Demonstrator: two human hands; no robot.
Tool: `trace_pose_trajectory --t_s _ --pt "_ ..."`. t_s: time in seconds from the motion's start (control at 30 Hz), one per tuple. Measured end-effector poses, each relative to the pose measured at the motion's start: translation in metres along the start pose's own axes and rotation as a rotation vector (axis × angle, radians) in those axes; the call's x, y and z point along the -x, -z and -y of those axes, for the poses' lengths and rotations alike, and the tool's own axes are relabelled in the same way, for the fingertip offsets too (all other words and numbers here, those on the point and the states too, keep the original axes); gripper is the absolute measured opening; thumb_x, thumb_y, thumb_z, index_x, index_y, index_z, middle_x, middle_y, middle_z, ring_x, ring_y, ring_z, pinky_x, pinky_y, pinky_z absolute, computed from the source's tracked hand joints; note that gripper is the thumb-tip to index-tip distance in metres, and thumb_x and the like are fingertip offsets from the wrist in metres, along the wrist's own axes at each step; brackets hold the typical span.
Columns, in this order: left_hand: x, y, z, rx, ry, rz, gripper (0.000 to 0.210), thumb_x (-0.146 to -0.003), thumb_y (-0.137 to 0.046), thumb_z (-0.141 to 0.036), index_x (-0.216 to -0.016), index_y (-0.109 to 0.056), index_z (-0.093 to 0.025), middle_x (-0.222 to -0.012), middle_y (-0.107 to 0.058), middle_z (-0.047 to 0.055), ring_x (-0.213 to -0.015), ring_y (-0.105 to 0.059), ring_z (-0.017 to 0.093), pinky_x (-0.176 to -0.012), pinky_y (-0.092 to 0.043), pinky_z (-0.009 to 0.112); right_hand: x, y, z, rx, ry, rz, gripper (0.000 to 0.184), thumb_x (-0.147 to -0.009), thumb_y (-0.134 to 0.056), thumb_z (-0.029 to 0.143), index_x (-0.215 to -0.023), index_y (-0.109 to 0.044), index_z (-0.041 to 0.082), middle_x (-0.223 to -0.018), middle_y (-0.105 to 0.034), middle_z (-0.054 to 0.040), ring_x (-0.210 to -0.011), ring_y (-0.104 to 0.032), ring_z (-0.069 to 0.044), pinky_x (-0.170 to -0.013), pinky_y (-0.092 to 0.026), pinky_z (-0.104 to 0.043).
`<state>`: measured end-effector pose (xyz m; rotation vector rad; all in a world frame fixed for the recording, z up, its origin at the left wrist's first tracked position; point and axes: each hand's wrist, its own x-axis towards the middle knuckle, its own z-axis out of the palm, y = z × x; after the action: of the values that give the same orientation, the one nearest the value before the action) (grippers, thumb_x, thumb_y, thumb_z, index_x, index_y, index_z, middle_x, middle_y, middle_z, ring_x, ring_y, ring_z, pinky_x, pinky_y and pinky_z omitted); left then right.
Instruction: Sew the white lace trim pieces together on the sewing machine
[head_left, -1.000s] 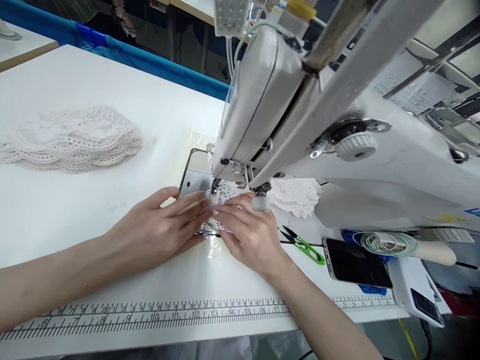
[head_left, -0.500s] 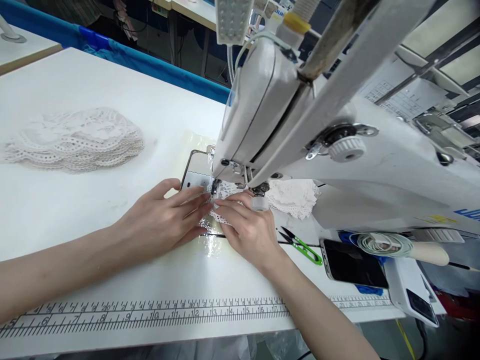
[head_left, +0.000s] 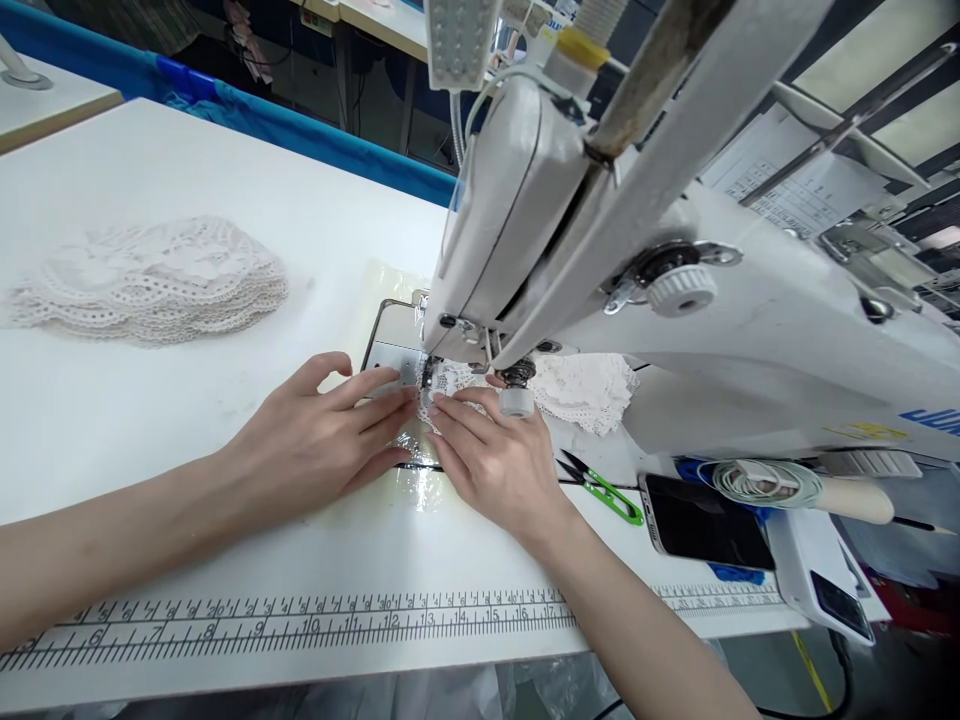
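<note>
Under the presser foot (head_left: 428,375) of a white sewing machine (head_left: 495,210) lies a piece of white eyelet lace (head_left: 452,376). My right hand (head_left: 499,455) rests flat on this lace just right of the foot, fingers extended and partly overlapping it. To the left of the foot, my left hand (head_left: 330,425) lies with fingers outstretched over the metal needle plate (head_left: 394,355), its fingertips close to the lace edge. More white lace (head_left: 589,390) spreads behind my right hand, beneath the machine arm. Whether the two lace parts join is hidden.
A stack of white lace pieces (head_left: 157,280) sits on the table at left. Green thread snips (head_left: 611,498), a black phone (head_left: 705,520) and a white device (head_left: 817,575) lie at right. A ruler strip (head_left: 315,625) runs along the front edge.
The lace edge near my right fingertips shows less now, more covered by the fingers. My left hand has shifted slightly left and its index finger has drawn back. The view has moved a little.
</note>
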<state>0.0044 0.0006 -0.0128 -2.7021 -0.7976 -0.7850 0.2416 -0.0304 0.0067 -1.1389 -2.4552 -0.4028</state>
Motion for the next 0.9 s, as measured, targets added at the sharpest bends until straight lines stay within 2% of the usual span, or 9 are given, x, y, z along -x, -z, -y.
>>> trace_pose_trajectory --t_s 0.3,0.5,0.77,0.9 --pt "-0.012 0.006 0.005 -0.076 -0.043 -0.007 0.029 -0.11 -0.047 -0.029 -0.113 -0.074 -0.023 -0.118 -0.081 0.002 -0.116 -0.071 0.024 -0.091 -0.046 0.047 -0.001 -0.002 -0.003 0.035 -0.005 0.003 0.024 -0.105 -0.059 0.023 -0.113 -0.08 0.018 -0.106 -0.084 -0.0045 -0.098 -0.074 -0.023 -0.104 -0.052 -0.043" --pt "-0.019 0.008 0.01 -0.098 -0.069 -0.005 0.03 -0.111 -0.046 -0.032 -0.113 -0.074 -0.022 -0.117 -0.082 0.001 -0.111 -0.073 0.024 -0.088 -0.045 0.045 -0.003 -0.005 -0.006 0.036 -0.028 0.006 0.025 -0.106 -0.058 0.022 -0.113 -0.08 0.017 -0.101 -0.084 -0.0062 -0.096 -0.074 -0.022 -0.104 -0.053 -0.044" --pt "-0.017 0.002 0.016 -0.026 0.007 0.073 0.029 -0.109 -0.049 -0.034 -0.124 -0.073 -0.028 -0.124 -0.079 0.001 -0.119 -0.071 0.027 -0.095 -0.047 0.049 -0.005 -0.007 -0.008 0.064 -0.023 0.016 0.026 -0.107 -0.056 0.024 -0.115 -0.08 0.017 -0.111 -0.083 -0.0056 -0.099 -0.074 -0.023 -0.106 -0.054 -0.045" --pt "-0.018 0.0 0.017 -0.025 -0.002 0.056 0.03 -0.109 -0.048 -0.033 -0.124 -0.073 -0.026 -0.123 -0.08 0.003 -0.119 -0.071 0.028 -0.095 -0.048 0.05 -0.006 -0.007 -0.007 0.075 -0.026 0.029 0.027 -0.108 -0.055 0.024 -0.116 -0.08 0.017 -0.118 -0.081 -0.004 -0.102 -0.073 -0.023 -0.106 -0.054 -0.044"
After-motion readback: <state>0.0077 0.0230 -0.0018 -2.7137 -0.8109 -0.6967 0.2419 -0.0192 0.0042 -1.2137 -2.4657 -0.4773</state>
